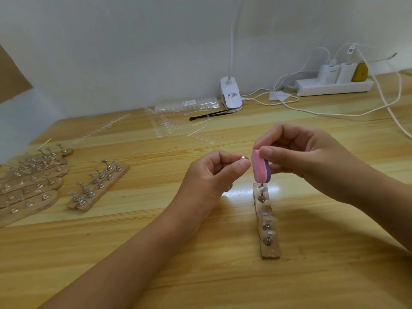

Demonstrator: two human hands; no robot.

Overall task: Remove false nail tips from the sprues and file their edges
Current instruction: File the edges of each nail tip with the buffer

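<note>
Nail tip (243, 158), too small to see clearly, sits pinched in my left hand (214, 175) just beside the pink buffer block (259, 167) my right hand (301, 152) grips, and a hard stroke could flick it from that slight pinch.

Pink-white-purple buffer block (260, 168): upright, centre right of frame, pinched by right hand (312, 155). Small metal holder (243, 158): just left of block, pinched in left hand (214, 175); tip on it too small to tell. Clear sprues of nail tips (165, 128): flat, upper centre. Wooden strip (268, 248): below block, clear tips (270, 219) on studs.
</note>
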